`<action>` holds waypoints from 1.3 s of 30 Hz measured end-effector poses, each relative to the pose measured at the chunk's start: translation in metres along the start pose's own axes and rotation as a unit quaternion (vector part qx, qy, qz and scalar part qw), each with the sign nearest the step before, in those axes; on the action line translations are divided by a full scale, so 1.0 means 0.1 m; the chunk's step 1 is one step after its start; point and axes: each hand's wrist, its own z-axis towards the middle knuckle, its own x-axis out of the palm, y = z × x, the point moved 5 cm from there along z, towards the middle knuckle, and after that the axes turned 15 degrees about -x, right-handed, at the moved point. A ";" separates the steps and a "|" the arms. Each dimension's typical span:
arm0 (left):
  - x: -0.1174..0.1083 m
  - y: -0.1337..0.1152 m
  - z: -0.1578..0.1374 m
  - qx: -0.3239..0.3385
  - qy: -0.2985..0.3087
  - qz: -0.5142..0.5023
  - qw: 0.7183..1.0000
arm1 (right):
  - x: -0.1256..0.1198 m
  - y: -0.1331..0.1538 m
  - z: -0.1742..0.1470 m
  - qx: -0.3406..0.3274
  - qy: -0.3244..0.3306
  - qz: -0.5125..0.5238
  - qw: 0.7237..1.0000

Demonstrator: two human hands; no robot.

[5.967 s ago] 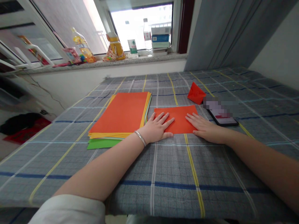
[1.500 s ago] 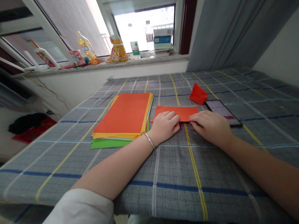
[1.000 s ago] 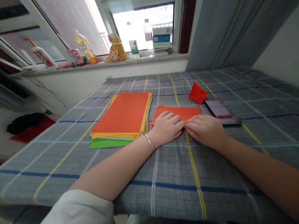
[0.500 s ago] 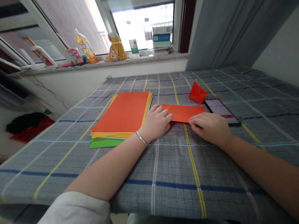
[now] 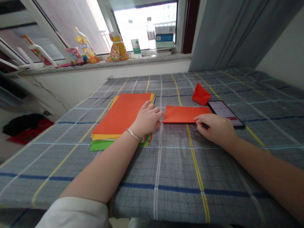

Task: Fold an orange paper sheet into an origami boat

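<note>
A folded orange sheet of paper (image 5: 180, 114) lies flat in front of me as a narrow rectangle, its long folded edge toward me. At its right end, my right hand (image 5: 215, 129) is curled, with thumb and fingertips closed at the near edge. My left hand (image 5: 149, 117) is off the paper's left end, over the right side of a stack of coloured paper (image 5: 123, 110). Its fingers are loosely stretched and apart, holding nothing; a silver bangle circles the wrist. Beyond the folded sheet sits a small red-orange folded paper piece (image 5: 200, 95).
A phone (image 5: 225, 113) with a lit screen lies right behind my right hand. The checked cloth (image 5: 175, 171) covers the whole table. Bottles, a cup and boxes (image 5: 164, 37) line the windowsill (image 5: 147, 59). A grey curtain (image 5: 220, 34) hangs at the right.
My left hand has let go of the folded sheet and moved left, over the paper stack's edge. The sheet has shifted slightly right; my right hand stays at its near edge.
</note>
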 end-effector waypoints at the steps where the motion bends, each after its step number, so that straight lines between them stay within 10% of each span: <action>1: 0.01 0.03 0.00 -0.013 0.003 -0.006 1.000 | 0.00 -0.02 -0.01 0.007 -0.003 -0.003 1.000; 6: -0.05 0.04 0.01 -0.073 -0.017 -0.076 0.994 | 0.02 -0.02 -0.01 0.008 0.003 -0.010 1.000; 12: -0.09 -0.37 -0.05 0.079 -0.029 -0.098 0.992 | 0.04 0.09 0.04 -0.031 0.015 -0.003 0.999; 21: -0.09 -0.74 -0.07 0.098 -0.076 -0.079 0.989 | 0.09 0.22 0.05 -0.077 0.046 0.006 0.996; 39: -0.05 -0.37 -0.04 0.036 -0.013 0.041 0.998 | 0.11 0.06 0.00 -0.001 0.054 0.070 0.996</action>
